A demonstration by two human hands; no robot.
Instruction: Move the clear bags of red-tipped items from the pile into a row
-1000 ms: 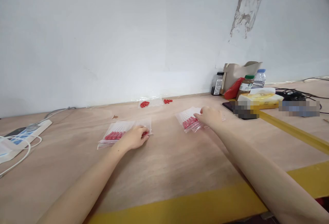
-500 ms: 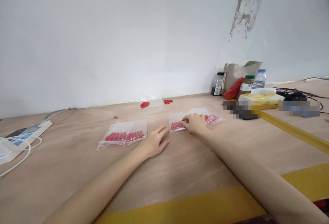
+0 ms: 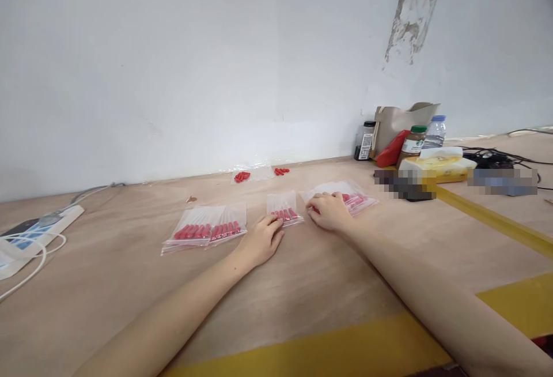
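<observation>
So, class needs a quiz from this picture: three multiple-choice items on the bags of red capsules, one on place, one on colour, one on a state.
1. Where does the single bag lie?
A. between the two hands
B. against the wall
C. on the power strip

2. What colour are the capsules in the bags?
A. blue
B. red
C. green

3. How is the left hand?
A. raised in the air
B. closed in a fist
C. flat on the table, fingertips at the single bag

Answers:
1 A, it sits between the left hand and the right hand.
2 B, the left stack of bags shows red rows.
3 C, the palm rests on the table.
</observation>
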